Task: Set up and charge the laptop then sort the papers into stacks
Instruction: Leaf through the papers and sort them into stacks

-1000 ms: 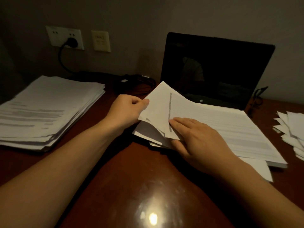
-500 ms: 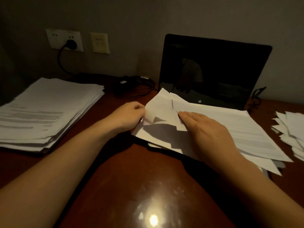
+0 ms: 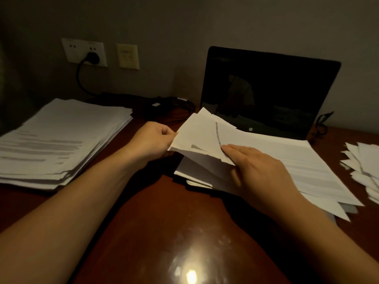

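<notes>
Fingers first: left hand (image 3: 152, 140) has them curled, pinching the left edge of the lifted sheets (image 3: 196, 136), which rise off the pile with their corners pointing to 12 o'clock. Right hand (image 3: 264, 171) has fingers straight and together, lying flat on the paper where the lifted sheets bend up. Its thumb sits lower, under the raised edge; I can't tell if it grips.

Middle stack (image 3: 303, 162) lies at 1 o'clock from the hands, across the laptop's lower half, its near corners overhanging toward 4 o'clock. A thin pale edge of the base shows under it at 6 o'clock of the stack.

Laptop (image 3: 266, 89) is at 12 to 1 o'clock, lid up, screen dark. The only writing I can read is a small round hp logo (image 3: 250, 129) on the lower bezel.

Left stack (image 3: 61, 140) is thick, at 9 to 10 o'clock, well apart from the hands. Print there and on the middle stack blurs into grey bars, unreadable.

Loose sheets (image 3: 363, 167) are fanned at 3 o'clock, at the frame edge.

Wall socket (image 3: 85, 52) is at 11 o'clock with a black plug (image 3: 92, 57) seated. Its cable (image 3: 80, 78) drops to the desk (image 3: 164, 222) and leads toward a dark adapter (image 3: 164, 103) just left of the laptop. A cream wall plate (image 3: 127, 56) sits beside the socket, its markings too small to read.

A lamp glare (image 3: 191, 275) shows on the desk at 6 o'clock.
</notes>
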Demonstrator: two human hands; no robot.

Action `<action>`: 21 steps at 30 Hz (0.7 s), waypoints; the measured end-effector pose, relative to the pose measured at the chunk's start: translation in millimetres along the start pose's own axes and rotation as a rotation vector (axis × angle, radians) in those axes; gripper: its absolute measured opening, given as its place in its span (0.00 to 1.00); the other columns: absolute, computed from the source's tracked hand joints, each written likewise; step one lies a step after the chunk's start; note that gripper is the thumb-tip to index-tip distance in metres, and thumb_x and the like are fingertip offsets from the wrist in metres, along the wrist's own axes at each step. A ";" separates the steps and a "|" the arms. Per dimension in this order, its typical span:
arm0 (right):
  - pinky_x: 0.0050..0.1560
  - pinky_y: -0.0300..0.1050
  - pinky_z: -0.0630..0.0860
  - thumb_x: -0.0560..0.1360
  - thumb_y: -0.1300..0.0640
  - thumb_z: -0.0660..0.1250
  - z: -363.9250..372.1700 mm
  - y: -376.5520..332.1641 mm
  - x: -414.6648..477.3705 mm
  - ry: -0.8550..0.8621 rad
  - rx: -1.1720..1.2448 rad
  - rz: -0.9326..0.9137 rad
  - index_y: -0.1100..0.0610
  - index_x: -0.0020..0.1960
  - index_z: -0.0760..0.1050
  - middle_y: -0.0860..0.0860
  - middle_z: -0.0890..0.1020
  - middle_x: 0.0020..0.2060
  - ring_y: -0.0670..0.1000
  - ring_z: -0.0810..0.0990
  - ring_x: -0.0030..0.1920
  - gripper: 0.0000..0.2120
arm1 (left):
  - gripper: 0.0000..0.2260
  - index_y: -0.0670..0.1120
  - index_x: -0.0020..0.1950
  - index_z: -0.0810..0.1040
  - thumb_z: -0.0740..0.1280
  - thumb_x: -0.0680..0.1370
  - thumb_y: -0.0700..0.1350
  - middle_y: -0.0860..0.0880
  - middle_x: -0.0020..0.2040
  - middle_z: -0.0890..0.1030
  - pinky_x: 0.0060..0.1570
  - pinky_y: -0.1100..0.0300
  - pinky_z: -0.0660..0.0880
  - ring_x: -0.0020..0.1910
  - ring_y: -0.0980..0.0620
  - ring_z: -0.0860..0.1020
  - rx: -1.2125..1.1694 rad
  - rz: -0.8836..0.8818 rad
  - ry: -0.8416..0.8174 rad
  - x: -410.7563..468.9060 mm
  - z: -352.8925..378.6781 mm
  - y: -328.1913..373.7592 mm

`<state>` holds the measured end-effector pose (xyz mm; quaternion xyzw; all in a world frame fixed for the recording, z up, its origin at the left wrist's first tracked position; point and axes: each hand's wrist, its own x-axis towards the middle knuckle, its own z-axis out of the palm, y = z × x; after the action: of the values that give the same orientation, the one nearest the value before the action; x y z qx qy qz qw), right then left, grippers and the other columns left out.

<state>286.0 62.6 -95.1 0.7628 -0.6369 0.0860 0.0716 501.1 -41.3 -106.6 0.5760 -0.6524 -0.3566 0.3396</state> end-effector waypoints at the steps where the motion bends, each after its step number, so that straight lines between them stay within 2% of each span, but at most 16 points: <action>1: 0.72 0.45 0.64 0.82 0.49 0.54 1.3 -1.0 -0.4 -0.009 0.003 -0.009 0.45 0.79 0.56 0.45 0.63 0.77 0.48 0.63 0.75 0.25 | 0.12 0.43 0.45 0.83 0.70 0.80 0.51 0.46 0.40 0.84 0.33 0.62 0.74 0.37 0.52 0.80 -0.016 -0.001 0.014 0.5 1.2 0.3; 3: 0.72 0.44 0.63 0.82 0.46 0.53 3.6 -2.7 -0.6 -0.023 -0.002 -0.035 0.45 0.79 0.54 0.44 0.62 0.77 0.48 0.62 0.75 0.26 | 0.13 0.43 0.45 0.82 0.68 0.81 0.52 0.46 0.39 0.84 0.29 0.64 0.72 0.34 0.53 0.80 -0.028 -0.003 0.019 0.0 1.9 1.0; 6: 0.70 0.43 0.64 0.82 0.41 0.51 6.2 -4.2 -0.5 -0.053 -0.004 -0.077 0.44 0.80 0.51 0.44 0.61 0.77 0.47 0.61 0.75 0.27 | 0.18 0.43 0.45 0.81 0.64 0.82 0.57 0.47 0.35 0.84 0.27 0.61 0.71 0.31 0.52 0.79 -0.077 0.006 -0.019 -1.5 1.7 0.9; 9: 0.68 0.44 0.68 0.80 0.38 0.55 8.0 -4.6 -0.4 -0.074 -0.036 -0.095 0.44 0.80 0.49 0.44 0.62 0.77 0.48 0.63 0.74 0.31 | 0.19 0.41 0.50 0.81 0.61 0.84 0.56 0.46 0.37 0.84 0.27 0.62 0.75 0.32 0.51 0.82 -0.292 -0.005 -0.056 -5.0 5.7 6.7; 11: 0.62 0.43 0.72 0.79 0.40 0.59 7.9 -1.2 0.3 -0.085 -0.057 -0.056 0.44 0.79 0.52 0.47 0.66 0.73 0.50 0.68 0.69 0.31 | 0.18 0.42 0.54 0.82 0.60 0.85 0.55 0.46 0.43 0.86 0.34 0.60 0.80 0.39 0.51 0.85 -0.498 -0.059 -0.086 -7.5 9.0 13.4; 13: 0.49 0.40 0.74 0.79 0.45 0.62 7.3 1.8 1.6 -0.055 -0.038 -0.021 0.44 0.73 0.64 0.49 0.73 0.61 0.50 0.74 0.58 0.23 | 0.23 0.42 0.59 0.81 0.57 0.84 0.58 0.43 0.50 0.86 0.46 0.53 0.83 0.48 0.48 0.85 -0.695 -0.103 -0.183 -9.3 11.2 17.8; 15: 0.37 0.39 0.67 0.78 0.50 0.61 9.3 4.5 3.6 0.059 0.070 -0.023 0.46 0.55 0.74 0.47 0.73 0.43 0.51 0.74 0.44 0.08 | 0.30 0.42 0.68 0.77 0.55 0.82 0.65 0.40 0.58 0.83 0.61 0.46 0.78 0.57 0.43 0.83 -0.828 -0.096 -0.375 -13.4 12.9 20.7; 16: 0.33 0.39 0.63 0.78 0.52 0.60 10.9 6.5 4.5 0.121 0.168 -0.009 0.47 0.47 0.73 0.45 0.71 0.37 0.51 0.72 0.39 0.03 | 0.31 0.44 0.71 0.74 0.56 0.81 0.66 0.40 0.62 0.82 0.65 0.44 0.75 0.61 0.42 0.81 -0.843 -0.074 -0.468 -17.8 15.9 22.3; 17: 0.32 0.39 0.62 0.77 0.54 0.61 13.3 8.6 5.5 0.184 0.281 0.013 0.46 0.42 0.70 0.44 0.70 0.34 0.50 0.72 0.36 0.06 | 0.29 0.47 0.72 0.73 0.59 0.80 0.65 0.41 0.64 0.81 0.66 0.44 0.75 0.64 0.42 0.80 -0.807 -0.036 -0.551 -23.8 21.0 23.7; 19: 0.33 0.39 0.67 0.78 0.56 0.64 14.9 11.0 6.0 0.271 0.513 0.057 0.45 0.43 0.74 0.43 0.77 0.33 0.45 0.75 0.35 0.08 | 0.22 0.54 0.71 0.73 0.66 0.78 0.57 0.46 0.65 0.82 0.63 0.48 0.77 0.64 0.44 0.80 -0.680 0.043 -0.648 -35.9 35.0 26.6; 21: 0.38 0.36 0.75 0.80 0.53 0.63 14.0 9.3 4.2 0.289 0.668 0.064 0.43 0.51 0.80 0.42 0.83 0.38 0.42 0.80 0.40 0.08 | 0.19 0.55 0.68 0.73 0.71 0.77 0.48 0.49 0.62 0.83 0.60 0.53 0.80 0.62 0.48 0.81 -0.648 0.069 -0.638 -47.2 48.0 32.4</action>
<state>278.2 53.9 -107.8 0.7037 -0.5805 0.3985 -0.0950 448.5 11.9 -105.1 0.2795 -0.5978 -0.6905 0.2962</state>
